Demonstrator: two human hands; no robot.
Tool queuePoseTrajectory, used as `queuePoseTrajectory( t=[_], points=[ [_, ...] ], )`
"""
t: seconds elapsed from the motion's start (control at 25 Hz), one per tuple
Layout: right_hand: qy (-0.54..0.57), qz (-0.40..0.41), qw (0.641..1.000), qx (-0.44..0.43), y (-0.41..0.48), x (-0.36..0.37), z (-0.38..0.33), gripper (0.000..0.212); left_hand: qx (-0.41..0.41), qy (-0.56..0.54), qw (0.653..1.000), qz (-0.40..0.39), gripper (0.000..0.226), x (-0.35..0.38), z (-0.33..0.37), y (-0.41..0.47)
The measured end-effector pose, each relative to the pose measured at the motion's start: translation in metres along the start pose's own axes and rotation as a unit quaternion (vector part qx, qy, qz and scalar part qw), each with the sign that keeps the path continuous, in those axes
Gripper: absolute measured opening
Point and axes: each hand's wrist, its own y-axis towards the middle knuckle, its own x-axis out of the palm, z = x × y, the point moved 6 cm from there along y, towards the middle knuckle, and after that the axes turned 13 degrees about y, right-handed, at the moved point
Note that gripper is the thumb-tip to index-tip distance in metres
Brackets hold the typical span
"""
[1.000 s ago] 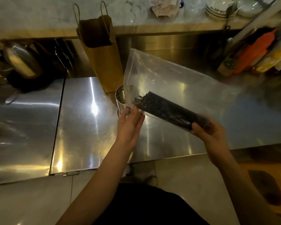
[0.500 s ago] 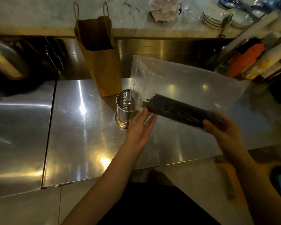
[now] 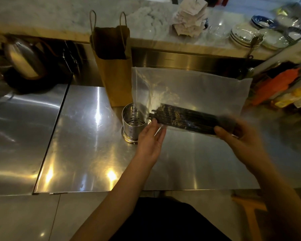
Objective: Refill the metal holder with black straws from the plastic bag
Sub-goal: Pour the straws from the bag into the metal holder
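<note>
A clear, floppy plastic bag (image 3: 189, 94) is held above the shiny steel counter (image 3: 87, 153), with a bundle of thin black straws (image 3: 184, 120) lying nearly level along its bottom edge. The right hand (image 3: 240, 138), blurred, is closed around the bundle's right end through the plastic. The left hand (image 3: 150, 138) is flat with fingers straight, against the bag's lower left corner. The perforated cylindrical metal holder (image 3: 131, 125) stands upright just left of that hand, in front of a brown paper bag (image 3: 114, 66) with handles
</note>
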Motion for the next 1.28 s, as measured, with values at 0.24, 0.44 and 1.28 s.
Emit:
queuePoseTrajectory(
  t=[0.24, 0.44, 1.28],
  points=[
    [-0.039, -0.026, 0.999, -0.011, 0.01, -0.003, -0.005, 0.027, 0.009, -0.011, 1.0, 0.018, 0.03, 0.003, -0.003, 0.003],
    [-0.074, -0.036, 0.996, -0.016, 0.014, 0.0, -0.016, 0.028, 0.016, -0.024, 0.999, 0.021, 0.032, 0.003, -0.001, 0.004],
    [-0.037, -0.031, 0.999, -0.005, 0.014, -0.004, -0.024, 0.026, 0.047, -0.001, 0.996, 0.069, 0.038, -0.006, 0.007, -0.011]
  ],
)
